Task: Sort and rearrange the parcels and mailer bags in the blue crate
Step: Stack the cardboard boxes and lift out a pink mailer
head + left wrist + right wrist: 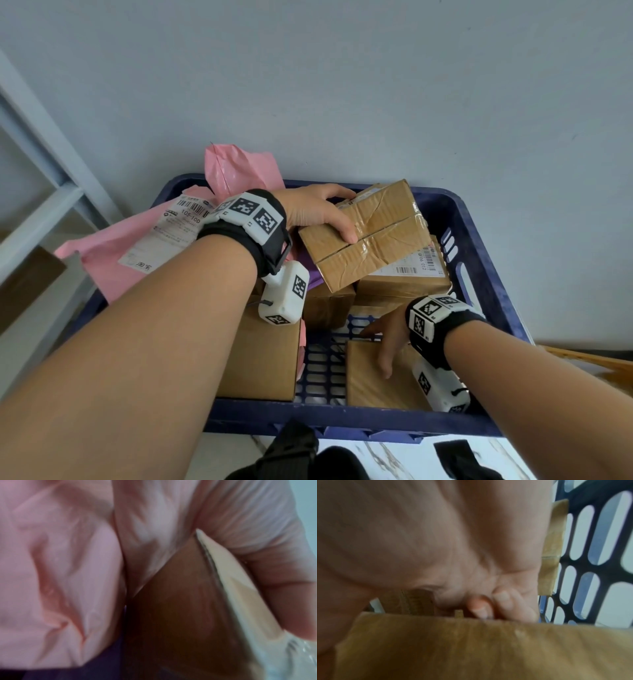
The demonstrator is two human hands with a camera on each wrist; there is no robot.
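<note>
The blue crate holds several brown parcels and pink mailer bags. My left hand grips a taped cardboard box by its left end, thumb on top, holding it tilted above a labelled box. In the left wrist view the fingers wrap that box next to a pink mailer bag. My right hand holds a flat brown parcel at the crate's near right. Its fingertips curl over the far edge of that parcel.
A larger box lies at the crate's near left and a small one in the middle, with bare grid floor between. A white shelf frame stands left, the wall is right behind, and cardboard lies right.
</note>
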